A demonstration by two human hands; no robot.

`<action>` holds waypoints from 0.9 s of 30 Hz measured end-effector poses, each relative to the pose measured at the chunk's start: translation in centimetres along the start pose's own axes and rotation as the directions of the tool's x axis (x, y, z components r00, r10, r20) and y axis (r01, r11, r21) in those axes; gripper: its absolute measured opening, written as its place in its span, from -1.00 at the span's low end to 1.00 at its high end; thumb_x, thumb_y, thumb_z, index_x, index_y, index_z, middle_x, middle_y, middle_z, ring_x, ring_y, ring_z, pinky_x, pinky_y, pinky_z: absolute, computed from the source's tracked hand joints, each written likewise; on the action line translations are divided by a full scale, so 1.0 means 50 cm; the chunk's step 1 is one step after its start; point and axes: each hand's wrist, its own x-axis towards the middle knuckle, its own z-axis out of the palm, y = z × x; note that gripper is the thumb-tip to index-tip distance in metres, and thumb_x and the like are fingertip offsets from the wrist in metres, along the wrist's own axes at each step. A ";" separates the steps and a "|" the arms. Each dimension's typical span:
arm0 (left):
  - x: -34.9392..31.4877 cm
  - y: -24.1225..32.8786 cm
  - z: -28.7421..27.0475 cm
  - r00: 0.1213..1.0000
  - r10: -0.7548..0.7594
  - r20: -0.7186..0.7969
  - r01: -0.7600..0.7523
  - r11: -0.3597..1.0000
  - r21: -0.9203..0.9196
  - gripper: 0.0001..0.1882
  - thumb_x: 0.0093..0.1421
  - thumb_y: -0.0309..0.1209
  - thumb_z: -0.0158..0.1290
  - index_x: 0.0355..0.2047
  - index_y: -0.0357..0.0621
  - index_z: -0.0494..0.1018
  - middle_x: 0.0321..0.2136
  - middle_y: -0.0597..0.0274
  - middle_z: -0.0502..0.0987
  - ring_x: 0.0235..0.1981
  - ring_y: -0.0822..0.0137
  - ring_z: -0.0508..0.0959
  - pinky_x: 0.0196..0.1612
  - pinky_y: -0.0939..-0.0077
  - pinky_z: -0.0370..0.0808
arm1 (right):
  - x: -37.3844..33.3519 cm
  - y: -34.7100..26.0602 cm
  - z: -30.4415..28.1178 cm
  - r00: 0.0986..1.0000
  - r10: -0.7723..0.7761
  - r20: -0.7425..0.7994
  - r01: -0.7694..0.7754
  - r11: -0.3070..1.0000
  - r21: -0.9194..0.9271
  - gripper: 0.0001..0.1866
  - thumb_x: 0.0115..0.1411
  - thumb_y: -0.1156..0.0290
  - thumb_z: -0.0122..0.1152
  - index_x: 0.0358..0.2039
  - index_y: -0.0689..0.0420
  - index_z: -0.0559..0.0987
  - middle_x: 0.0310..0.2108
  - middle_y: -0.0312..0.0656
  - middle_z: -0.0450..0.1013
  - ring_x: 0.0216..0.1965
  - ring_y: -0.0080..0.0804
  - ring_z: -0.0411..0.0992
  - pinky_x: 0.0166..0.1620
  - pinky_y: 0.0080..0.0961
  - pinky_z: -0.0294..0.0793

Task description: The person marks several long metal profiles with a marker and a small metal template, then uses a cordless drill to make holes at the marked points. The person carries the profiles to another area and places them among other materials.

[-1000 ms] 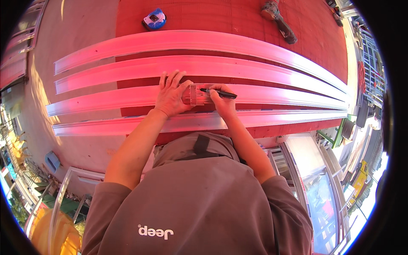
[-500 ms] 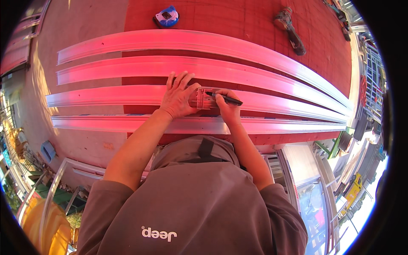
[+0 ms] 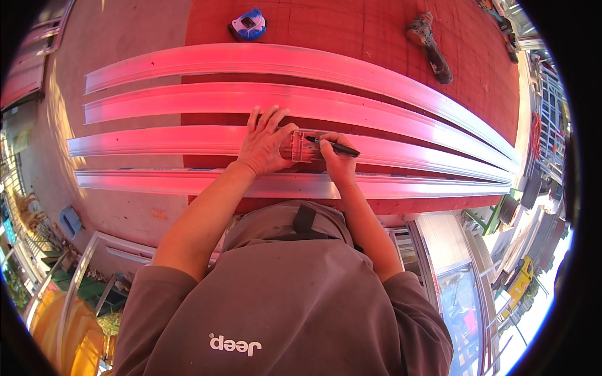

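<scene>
Several long pale metal profiles lie side by side across the red surface. My left hand [image 3: 266, 147] spreads over the third-farthest profile [image 3: 188, 139], its fingers reaching toward the second-farthest profile [image 3: 207, 102]. Its thumb side presses against a short cut piece of profile [image 3: 297, 149] that lies across the third one and holds it there. In my right hand [image 3: 340, 166] is a black marker pen [image 3: 344, 149], pinched between thumb and fingers, its tip at the short piece. The nearest profile [image 3: 269, 185] runs beneath my wrists.
Beyond the profiles, a blue and white tape measure [image 3: 249, 26] rests on the red surface [image 3: 338, 31]. A dark cordless power tool [image 3: 431, 51] lies farther right. Metal frames [image 3: 81, 269] stand at lower left, and a glazed frame [image 3: 458, 294] at lower right.
Hardly anything differs. Both hands, the short piece and the marker have shifted very slightly right in the picture; the marker remains over the short piece.
</scene>
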 end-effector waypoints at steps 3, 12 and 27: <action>-0.001 0.001 0.000 1.000 0.004 -0.004 -0.004 1.000 0.001 -0.18 -0.20 0.08 0.48 0.10 0.21 0.48 0.37 0.20 0.29 0.48 0.06 0.15 0.57 -0.15 -0.16 | 0.000 0.000 0.000 1.000 0.001 -0.003 -0.001 1.000 0.019 -0.91 0.35 0.52 0.24 -0.17 0.25 0.61 -0.18 -0.22 0.62 -0.22 -0.63 0.52 -0.12 -0.61 0.52; -0.001 0.004 0.002 0.998 0.035 -0.058 -0.034 0.999 0.011 -0.20 -0.16 0.11 0.47 0.10 0.22 0.48 0.35 0.18 0.30 0.48 0.06 0.16 0.56 -0.17 -0.16 | -0.038 0.025 -0.048 0.990 0.011 -0.138 0.009 0.990 0.138 -0.88 0.38 0.49 0.19 -0.11 0.19 0.58 -0.34 -0.21 0.58 -0.41 -0.57 0.47 -0.36 -0.60 0.46; -0.004 0.002 0.002 0.999 0.024 -0.023 -0.023 0.999 0.041 -0.20 -0.11 0.10 0.45 0.14 0.19 0.47 0.37 0.15 0.28 0.49 0.06 0.13 0.57 -0.14 -0.18 | -0.071 0.005 -0.001 0.877 0.455 -0.152 -0.392 0.863 0.319 -0.82 0.39 0.30 0.27 -0.13 0.13 0.58 -0.32 -0.08 0.65 -0.46 -0.37 0.62 -0.57 -0.47 0.50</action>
